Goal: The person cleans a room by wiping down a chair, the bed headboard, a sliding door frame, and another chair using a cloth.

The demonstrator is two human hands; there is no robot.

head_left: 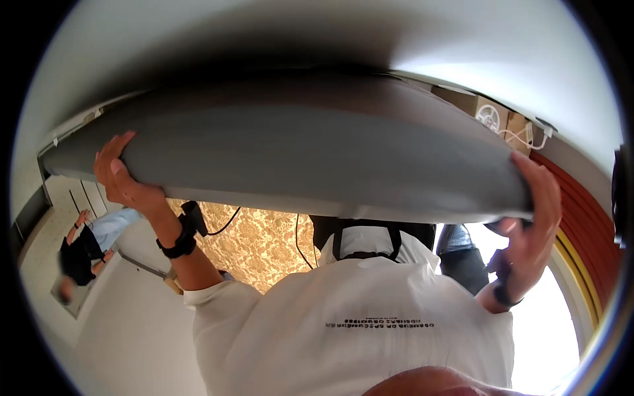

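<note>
A long, wide grey panel [323,152] with a smooth face and a paler lower edge spans the view in front of my chest. I cannot make out exactly what kind of thing it is. Near its left end my left hand [122,175] grips the lower edge, fingers up against the face. At the opposite end my right hand [536,204] wraps around the corner, thumb low and fingers over the side. The panel hides most of what lies behind it, and its upper part falls into dark shadow.
A patterned gold floor covering [244,244] with black cables shows below the panel. At far left a person [86,254] in a dark top stands apart. On the right are a white cord with a plug [528,138], cardboard boxes [512,125] and a red-brown band [588,218].
</note>
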